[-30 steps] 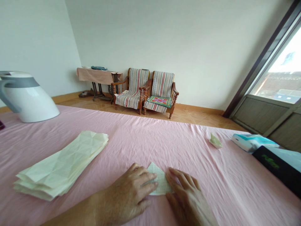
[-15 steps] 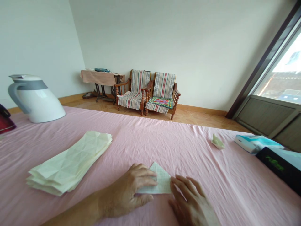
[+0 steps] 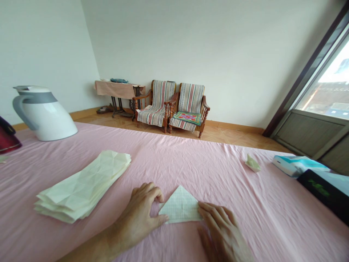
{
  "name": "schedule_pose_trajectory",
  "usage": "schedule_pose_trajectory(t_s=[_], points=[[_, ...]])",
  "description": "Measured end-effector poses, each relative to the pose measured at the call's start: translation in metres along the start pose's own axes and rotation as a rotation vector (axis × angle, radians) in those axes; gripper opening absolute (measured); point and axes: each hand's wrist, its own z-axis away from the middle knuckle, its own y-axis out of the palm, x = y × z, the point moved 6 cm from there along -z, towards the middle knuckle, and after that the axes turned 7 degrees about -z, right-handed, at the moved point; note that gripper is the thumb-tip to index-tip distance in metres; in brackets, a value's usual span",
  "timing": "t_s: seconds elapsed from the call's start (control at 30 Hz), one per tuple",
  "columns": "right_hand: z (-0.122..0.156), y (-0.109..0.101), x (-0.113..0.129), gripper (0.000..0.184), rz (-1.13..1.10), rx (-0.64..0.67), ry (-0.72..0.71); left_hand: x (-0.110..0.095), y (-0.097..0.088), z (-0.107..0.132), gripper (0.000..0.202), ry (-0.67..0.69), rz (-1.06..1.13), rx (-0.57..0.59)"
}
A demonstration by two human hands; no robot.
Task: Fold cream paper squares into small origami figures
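Note:
A piece of grid-lined paper [image 3: 181, 206], pale green and folded into a triangle, lies flat on the pink cloth with its point facing away from me. At its left corner is my left hand [image 3: 143, 207]. The thumb touches the lower edge, and the bent fingers are near the upper side with a gap between. My right hand [image 3: 222, 225] is at the right corner, fingers stretched out and fingertips on the edge of the paper; its thumb is blurred. To the left lies a stack of creased pale paper sheets [image 3: 87, 185]. A small folded paper piece [image 3: 253, 163] stands off to the right.
The pink cloth [image 3: 152, 156] covers the table. A white and grey jug [image 3: 51, 118] stands at the far left, by a dark red object [image 3: 8, 136]. On the right are a tissue pack [image 3: 297, 164] and a black box [image 3: 321, 193]. Two wooden armchairs [image 3: 185, 105] stand beyond.
My left hand has drawn back leftward off the triangle, uncovering its left half, and its fingers have curled. My right hand stays at the right corner. The view has shifted slightly.

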Motion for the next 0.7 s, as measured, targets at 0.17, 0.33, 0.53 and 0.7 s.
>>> schedule_pose_trajectory(t_s=[0.17,0.33,0.53,0.7], points=[[0.002,0.001,0.002,0.033,0.035,0.046,-0.08,-0.001,0.003,-0.004,0.029,-0.01,0.009,-0.001],[0.004,0.003,0.003,0.033,0.085,0.022,-0.111,0.001,0.003,-0.009,0.015,0.019,0.062,0.003],[0.006,0.006,0.0,0.034,0.076,0.046,-0.105,0.003,0.004,-0.011,0.01,0.025,0.082,0.004],[0.005,0.005,0.0,0.034,0.055,0.049,-0.096,0.005,-0.001,-0.009,0.017,0.004,0.084,0.02]])
